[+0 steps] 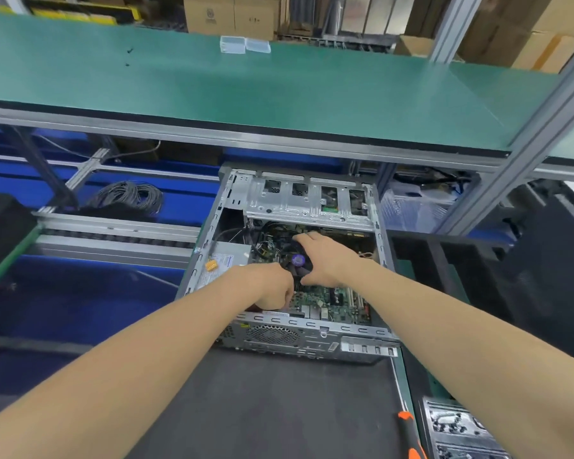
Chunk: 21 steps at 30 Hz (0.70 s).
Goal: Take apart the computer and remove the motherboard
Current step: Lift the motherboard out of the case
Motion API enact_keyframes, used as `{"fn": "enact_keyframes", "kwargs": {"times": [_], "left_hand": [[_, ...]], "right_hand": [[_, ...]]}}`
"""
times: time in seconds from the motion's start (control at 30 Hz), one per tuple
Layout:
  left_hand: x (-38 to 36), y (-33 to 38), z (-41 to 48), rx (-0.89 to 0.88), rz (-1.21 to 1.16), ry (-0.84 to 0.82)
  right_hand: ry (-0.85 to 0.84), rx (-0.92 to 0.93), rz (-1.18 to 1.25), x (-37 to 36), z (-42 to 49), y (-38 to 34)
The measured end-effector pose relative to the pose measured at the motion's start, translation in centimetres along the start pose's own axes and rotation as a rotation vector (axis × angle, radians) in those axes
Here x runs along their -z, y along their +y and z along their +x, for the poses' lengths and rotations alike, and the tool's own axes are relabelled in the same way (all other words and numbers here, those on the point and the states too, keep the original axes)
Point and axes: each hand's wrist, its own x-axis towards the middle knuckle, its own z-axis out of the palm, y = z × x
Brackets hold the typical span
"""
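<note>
Shelving with a green surface (279, 87) spanned the station above the work level. Below it, a dark mat (262, 409) carried the computer case (312, 339), which lay on its side with the side panel already off and the interior exposed. Inside the case, the drive cage (305, 200) sat across the far end and the power supply (222, 263) sat against the left wall. The motherboard (325, 303) lay flat on the case floor, still installed, with dark cables crossing its far portion and the cooler fan (299, 261) mounted on it. The right hand (325, 260) spanned the cooler fan and grasped it, with the thumb on the near edge and the fingers on the far edge. The left hand (269, 286) reached down just beside the fan's near-left corner with its fingers curled. The fingertips were hidden, so it could not be determined whether this hand held anything. An orange-handled screwdriver (411, 438) lay unused at the mat's right edge. Progress was judged early: only the opening of the case was complete. The cooler, the cables and any board fasteners appeared still to need release before the board could be lifted out.
</note>
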Motion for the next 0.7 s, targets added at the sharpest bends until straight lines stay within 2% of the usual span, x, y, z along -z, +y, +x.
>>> {"fn": "enact_keyframes", "kwargs": {"times": [0.1, 0.27, 0.4, 0.7], "left_hand": [[-0.6, -0.2, 0.1, 0.027, 0.022, 0.137], [-0.7, -1.4, -0.2, 0.059, 0.367, 0.238], [-1.5, -2.7, -0.5, 0.033, 0.482, 0.376], [-1.6, -3.2, -1.3, 0.057, 0.399, 0.429]], "right_hand": [[-0.022, -0.02, -0.064, -1.0, 2.1, -0.5], [0.052, -0.022, -0.252, -2.0, 3.8, -1.8], [0.068, 0.0, -0.321, -2.9, 4.1, -2.3], [-0.085, -0.04, -0.211, 1.1, 4.1, -2.7]]}}
